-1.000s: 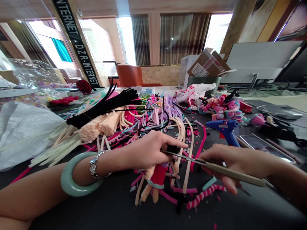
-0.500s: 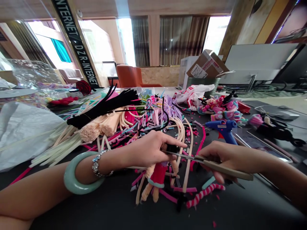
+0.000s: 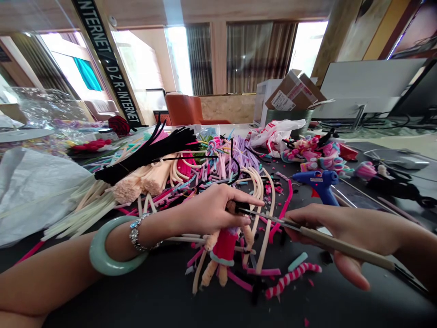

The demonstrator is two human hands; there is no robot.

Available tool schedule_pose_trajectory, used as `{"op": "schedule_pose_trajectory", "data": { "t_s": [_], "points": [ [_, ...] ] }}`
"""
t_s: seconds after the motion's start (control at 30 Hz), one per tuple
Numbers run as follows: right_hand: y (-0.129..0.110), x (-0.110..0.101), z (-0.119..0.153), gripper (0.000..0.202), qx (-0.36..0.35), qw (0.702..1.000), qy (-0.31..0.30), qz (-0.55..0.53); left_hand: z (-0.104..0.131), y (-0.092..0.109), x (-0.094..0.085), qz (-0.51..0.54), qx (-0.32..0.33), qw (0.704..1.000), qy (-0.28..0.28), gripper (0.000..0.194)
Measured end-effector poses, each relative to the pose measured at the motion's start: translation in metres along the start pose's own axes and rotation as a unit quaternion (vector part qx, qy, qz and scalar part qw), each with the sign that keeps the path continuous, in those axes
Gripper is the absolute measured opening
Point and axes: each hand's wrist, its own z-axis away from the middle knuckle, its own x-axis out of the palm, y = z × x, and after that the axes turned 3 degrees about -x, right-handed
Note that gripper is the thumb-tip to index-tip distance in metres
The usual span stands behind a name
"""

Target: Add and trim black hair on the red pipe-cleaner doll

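While a pink-striped fuzzy twist [image 3: 293, 280] sits up front on the dark table [image 3: 136, 305], the left hand [image 3: 218, 207] pinches the little red-dressed doll [image 3: 224, 248] near its black top; the right hand [image 3: 355, 232] has hold of some scissors [image 3: 341, 246], blades right by that black bit; blue glue gun [image 3: 324, 184] just beyond; then cream bundles [image 3: 157, 177], cardboard box [image 3: 295, 93] way back.
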Motion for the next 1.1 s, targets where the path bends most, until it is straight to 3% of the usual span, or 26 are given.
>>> {"op": "schedule_pose_trajectory", "data": {
  "t_s": [0.1, 0.23, 0.37, 0.53, 0.63, 0.77, 0.97, 1.1],
  "points": [
    [0.004, -0.001, -0.002, 0.034, -0.026, 0.999, 0.030, 0.013, -0.002, -0.002, -0.003, 0.004, -0.008, 1.000, -0.003, 0.052],
    [0.012, 0.000, -0.009, 0.048, -0.089, 0.967, 0.210, 0.112, -0.005, -0.006, -0.004, 0.031, -0.017, 0.999, 0.013, 0.048],
    [0.021, 0.004, -0.016, 0.047, -0.095, 0.884, 0.350, 0.295, -0.008, -0.009, -0.004, 0.108, -0.029, 0.994, 0.000, 0.046],
    [0.028, 0.010, -0.021, 0.024, -0.140, 0.760, 0.434, 0.463, -0.010, -0.011, -0.004, 0.183, 0.000, 0.983, -0.023, 0.047],
    [0.028, 0.012, -0.021, 0.023, -0.144, 0.717, 0.453, 0.510, -0.010, -0.012, -0.004, 0.189, 0.000, 0.981, -0.034, 0.047],
    [0.026, 0.015, -0.022, 0.024, -0.140, 0.696, 0.455, 0.537, -0.010, -0.011, -0.004, 0.182, -0.021, 0.983, -0.023, 0.046],
    [0.026, 0.018, -0.028, 0.023, -0.123, 0.720, 0.436, 0.526, -0.009, -0.012, -0.003, 0.158, -0.037, 0.987, 0.010, 0.051],
    [0.028, 0.019, -0.030, 0.023, -0.123, 0.721, 0.439, 0.521, -0.010, -0.011, -0.002, 0.163, -0.040, 0.986, 0.014, 0.052]
  ]
}}
